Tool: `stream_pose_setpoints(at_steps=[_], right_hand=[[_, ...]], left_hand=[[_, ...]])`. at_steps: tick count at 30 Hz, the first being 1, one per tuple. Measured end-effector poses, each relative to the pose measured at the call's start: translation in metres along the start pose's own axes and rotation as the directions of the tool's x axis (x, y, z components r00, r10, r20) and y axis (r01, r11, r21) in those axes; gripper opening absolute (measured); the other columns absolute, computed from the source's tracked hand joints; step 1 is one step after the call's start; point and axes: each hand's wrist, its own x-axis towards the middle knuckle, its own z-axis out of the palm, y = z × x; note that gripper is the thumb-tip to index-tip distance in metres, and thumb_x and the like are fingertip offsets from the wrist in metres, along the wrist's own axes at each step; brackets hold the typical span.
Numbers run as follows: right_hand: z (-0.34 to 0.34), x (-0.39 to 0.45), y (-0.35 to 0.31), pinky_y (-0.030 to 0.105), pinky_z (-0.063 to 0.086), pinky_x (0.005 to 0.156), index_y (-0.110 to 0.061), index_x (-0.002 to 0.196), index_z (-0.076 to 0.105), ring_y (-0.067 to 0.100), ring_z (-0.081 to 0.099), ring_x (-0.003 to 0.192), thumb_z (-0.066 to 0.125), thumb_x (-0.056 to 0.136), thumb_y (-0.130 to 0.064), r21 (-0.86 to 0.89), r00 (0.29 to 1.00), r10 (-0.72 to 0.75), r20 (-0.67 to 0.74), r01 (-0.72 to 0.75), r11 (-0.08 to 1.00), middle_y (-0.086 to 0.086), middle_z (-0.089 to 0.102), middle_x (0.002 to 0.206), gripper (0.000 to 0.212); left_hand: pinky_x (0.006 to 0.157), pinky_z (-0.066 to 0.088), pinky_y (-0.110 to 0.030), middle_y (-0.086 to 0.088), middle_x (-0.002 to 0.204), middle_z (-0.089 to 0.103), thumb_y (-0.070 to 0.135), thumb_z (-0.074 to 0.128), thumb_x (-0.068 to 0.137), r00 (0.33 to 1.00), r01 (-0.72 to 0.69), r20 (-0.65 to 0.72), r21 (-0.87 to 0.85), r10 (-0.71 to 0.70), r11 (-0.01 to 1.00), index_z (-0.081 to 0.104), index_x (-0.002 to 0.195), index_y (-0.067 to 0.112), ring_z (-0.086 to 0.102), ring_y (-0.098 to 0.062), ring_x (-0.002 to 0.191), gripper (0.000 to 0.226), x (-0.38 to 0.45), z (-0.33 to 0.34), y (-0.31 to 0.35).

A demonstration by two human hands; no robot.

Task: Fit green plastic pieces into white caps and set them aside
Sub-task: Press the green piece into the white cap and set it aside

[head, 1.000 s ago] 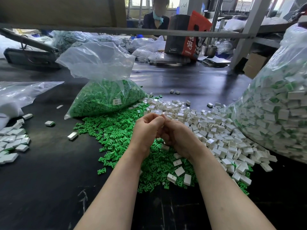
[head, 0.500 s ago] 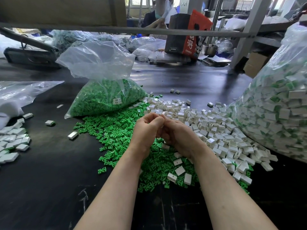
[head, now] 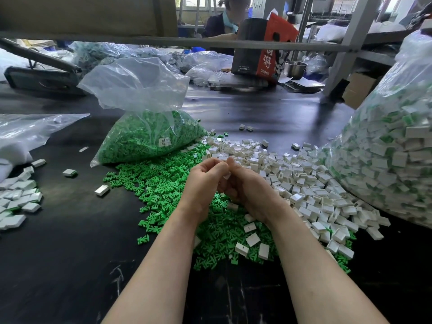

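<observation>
At the far left edge I see a cluster of finished caps (head: 17,199) lying flat on the black table (head: 58,265), with two loose ones between it and the green heap. Next along, a clear bag of green pieces (head: 149,136) slumps on the table, its open mouth standing up, and spilling from its foot toward me is the loose green pile (head: 163,183). My left hand (head: 202,183) is over that pile's right part, curled in, fingers bent toward the other hand. Pinched between the two hands I can make out a sliver of a white cap (head: 226,176); both hands are closed around it, thumbs and fingertips meeting, but whether a green piece is in it I cannot tell, since the fingers hide it. My right hand (head: 251,192) touches the left at the fingertips and sits over the seam where green meets white. To its right spreads the loose pile of white caps (head: 304,183), a few strays lying on the green near my forearms. At the far right a big clear bag of assembled pieces (head: 392,150) bulges against that pile
</observation>
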Motion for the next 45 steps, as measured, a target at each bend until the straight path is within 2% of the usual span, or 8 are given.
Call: stream_pose_setpoints(at_steps=[3,11,17,22,28,32,36,45], right_hand=[[-0.001,0.000,0.001,0.020,0.033,0.047,-0.025,0.067,0.067,0.006,0.043,0.051,0.031,0.102,-0.052,0.072,1.000,0.007,0.018,-0.008,0.997,-0.005,0.055,0.061,0.057],[-0.005,0.003,0.003,0.027,0.026,0.051,-0.017,0.070,0.061,0.012,0.037,0.053,0.029,0.104,-0.045,0.084,1.000,0.006,0.001,-0.006,0.996,-0.001,0.060,0.064,0.054],[-0.004,0.003,0.003,0.024,0.030,0.049,-0.014,0.072,0.060,0.010,0.040,0.052,0.030,0.104,-0.046,0.065,1.000,0.010,-0.002,-0.010,0.998,0.002,0.057,0.066,0.054],[-0.008,0.004,0.003,0.020,0.032,0.047,-0.021,0.070,0.061,0.011,0.041,0.054,0.037,0.102,-0.046,0.094,0.999,0.006,-0.032,-0.003,0.996,0.001,0.051,0.065,0.047],[-0.012,0.002,0.001,0.020,0.036,0.048,-0.009,0.081,0.063,0.012,0.047,0.055,0.055,0.098,-0.023,0.009,0.981,-0.107,-0.163,0.110,0.994,0.002,0.058,0.064,0.023],[-0.012,0.001,-0.001,0.019,0.041,0.049,-0.007,0.088,0.066,0.008,0.054,0.054,0.065,0.092,-0.010,-0.084,0.936,-0.206,-0.284,0.190,0.978,-0.001,0.063,0.066,0.005],[-0.012,-0.001,-0.003,0.018,0.047,0.054,-0.013,0.091,0.071,0.007,0.062,0.062,0.068,0.088,-0.005,-0.182,0.916,-0.276,-0.290,0.231,0.956,0.003,0.070,0.075,0.009],[-0.008,-0.002,-0.005,0.018,0.048,0.055,-0.009,0.087,0.069,0.008,0.062,0.063,0.068,0.088,-0.005,-0.360,0.919,-0.292,-0.265,0.186,0.914,0.017,0.071,0.082,0.005]], left_hand=[[0.046,0.043,-0.019,0.000,0.053,0.055,-0.002,0.051,0.089,0.999,0.033,0.011,-0.063,-0.032,0.997,0.061,0.072,0.009,0.049,-0.010,0.039,0.022,0.000,-0.001,0.002],[0.055,0.041,-0.027,-0.004,0.063,0.057,-0.003,0.052,0.088,0.997,0.080,0.021,-0.127,-0.078,0.989,0.064,0.076,0.008,0.046,-0.013,0.048,0.020,0.000,-0.004,0.004],[0.049,0.043,-0.019,-0.004,0.063,0.056,-0.004,0.050,0.087,0.995,0.098,0.003,-0.163,-0.099,0.982,0.063,0.073,0.010,0.046,-0.011,0.048,0.024,0.000,-0.004,0.004],[0.064,0.053,-0.024,-0.003,0.070,0.065,0.000,0.056,0.091,0.998,0.055,-0.005,-0.169,-0.057,0.984,0.063,0.076,0.010,0.058,-0.014,0.062,0.019,0.001,-0.008,0.004],[0.069,0.054,-0.025,-0.005,0.084,0.076,0.015,0.072,0.085,0.999,-0.021,-0.026,0.005,0.021,1.000,0.074,0.083,0.019,0.073,-0.017,0.081,0.005,0.003,-0.020,0.001],[0.067,0.055,-0.023,-0.005,0.083,0.076,0.030,0.077,0.071,0.997,-0.071,-0.023,0.100,0.073,0.992,0.074,0.092,0.015,0.071,-0.015,0.076,0.026,0.002,-0.024,0.001],[0.066,0.054,-0.019,-0.003,0.081,0.076,0.015,0.073,0.082,0.994,-0.108,-0.003,0.142,0.110,0.984,0.076,0.088,0.021,0.069,-0.010,0.071,0.009,0.001,-0.024,0.001],[0.079,0.054,-0.020,0.005,0.091,0.075,0.004,0.068,0.088,0.970,-0.232,0.038,0.428,0.240,0.873,0.076,0.100,0.016,0.068,-0.001,0.080,0.019,0.001,-0.028,0.002]])
